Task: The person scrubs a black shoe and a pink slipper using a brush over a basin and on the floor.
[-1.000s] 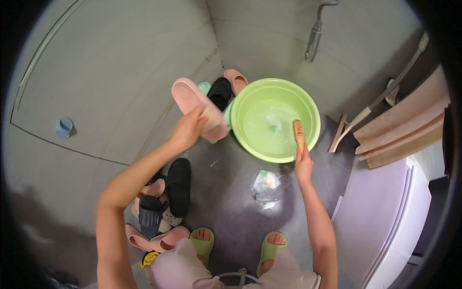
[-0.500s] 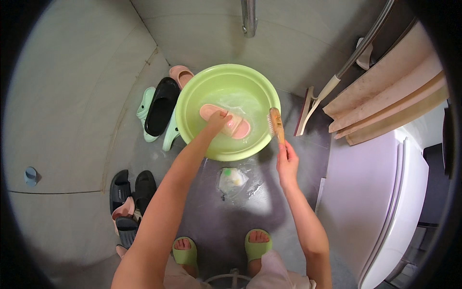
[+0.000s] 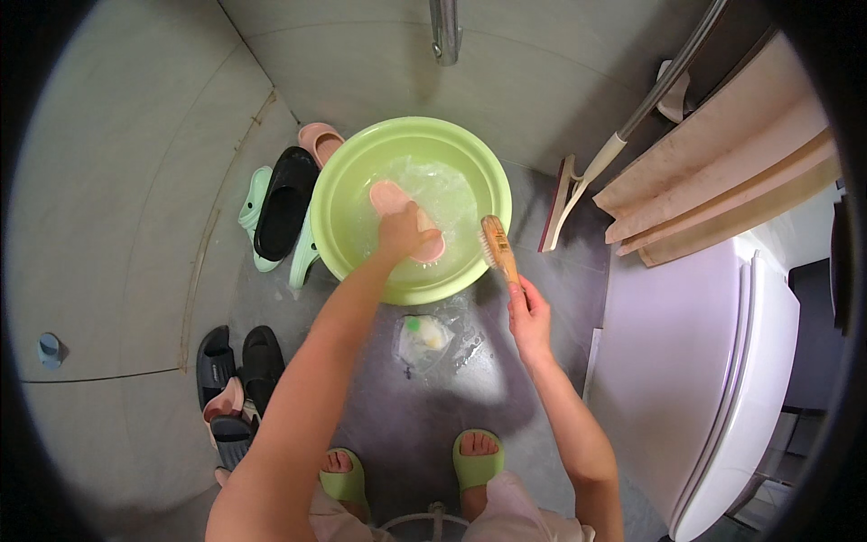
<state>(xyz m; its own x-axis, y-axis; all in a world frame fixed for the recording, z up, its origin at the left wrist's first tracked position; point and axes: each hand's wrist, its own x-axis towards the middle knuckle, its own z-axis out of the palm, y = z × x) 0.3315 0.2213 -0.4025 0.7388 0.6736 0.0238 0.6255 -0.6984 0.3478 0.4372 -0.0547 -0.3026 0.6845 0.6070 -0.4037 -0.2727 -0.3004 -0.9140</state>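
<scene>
A light-green basin (image 3: pixel 318 226) of sudsy water stands on the floor in front of me. Inside it, a pink slipper (image 3: pixel 388 193) lies slanted, its far end toward the upper left. My left hand (image 3: pixel 404 233) is closed over its middle, hiding most of the strap. My right hand (image 3: pixel 531 318) grips the handle of a wooden scrubbing brush (image 3: pixel 500 246). The brush head is at the basin's right rim, its pale bristles facing left, away from the slipper.
Left of the basin lie a black clog (image 3: pixel 287 203), mint-green clogs (image 3: pixel 256 206) and a pink clog (image 3: pixel 321 142). More slippers (image 3: pixel 217 366) sit lower left. A clear bag (image 3: pixel 423 339) rests on wet floor. At right are a squeegee (image 3: pixel 562 203), curtain (image 3: pixel 713 172) and white appliance (image 3: pixel 686 352).
The slipper has turned to a steeper slant, and my left hand now covers more of its middle. My right hand keeps the brush at the rim. The whole view has shifted slightly.
</scene>
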